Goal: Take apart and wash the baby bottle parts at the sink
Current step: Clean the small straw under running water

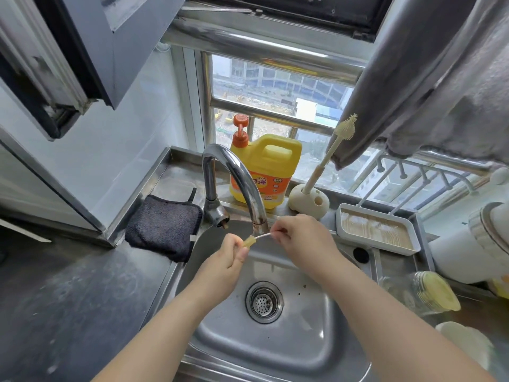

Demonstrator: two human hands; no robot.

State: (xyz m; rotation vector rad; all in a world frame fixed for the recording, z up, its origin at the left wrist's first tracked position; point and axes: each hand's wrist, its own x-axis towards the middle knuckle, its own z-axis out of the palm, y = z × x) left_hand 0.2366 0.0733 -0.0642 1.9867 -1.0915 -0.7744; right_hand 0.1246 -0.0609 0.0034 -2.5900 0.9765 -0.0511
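Over the steel sink (pixel 308 337), just under the faucet (pixel 242 183) spout, both hands hold a thin white straw tube (pixel 263 236) with a small yellowish weight (pixel 248 242) on its left end. My left hand (pixel 231 257) pinches the yellowish end piece. My right hand (pixel 297 238) pinches the tube's other end. No running water is visible. A clear bottle with a yellow ring (pixel 424 295) lies on its side on the counter at the right. A cream bottle brush (pixel 330 153) stands in its holder behind the sink.
A yellow dish-soap jug with an orange pump (pixel 265 166) stands on the sill ledge. A black cloth (pixel 162 227) lies left of the faucet. At the right are a drying rack tray (pixel 377 228), a white appliance (pixel 468 244) and a cream lid (pixel 465 340). A grey towel (pixel 429 78) hangs above.
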